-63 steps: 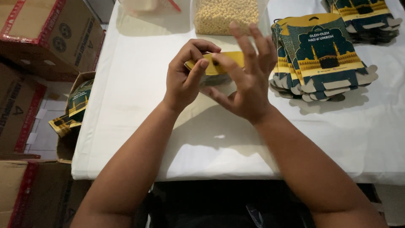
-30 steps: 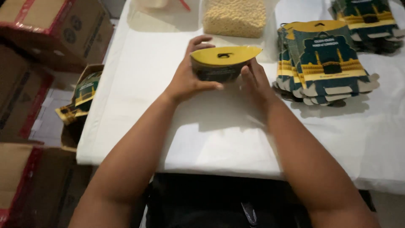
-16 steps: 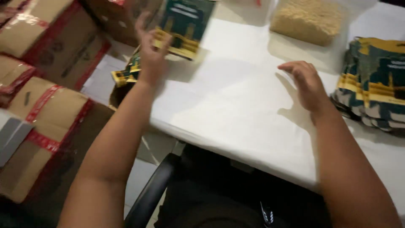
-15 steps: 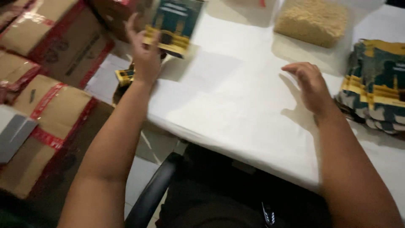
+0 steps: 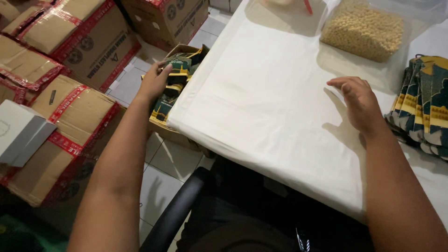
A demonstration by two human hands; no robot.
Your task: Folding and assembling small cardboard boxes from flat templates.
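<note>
While the left hand sets a folded green-and-yellow carton into the open cardboard box beside the surface, fingers pressed on it, the right hand hovers empty, fingers loosely spread. Next, I judge, it must reach the flat carton stack nearby.

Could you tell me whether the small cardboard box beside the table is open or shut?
Open: the cardboard box shows folded green-and-yellow cartons inside, touched by the left hand.

Open carton left of table
</note>
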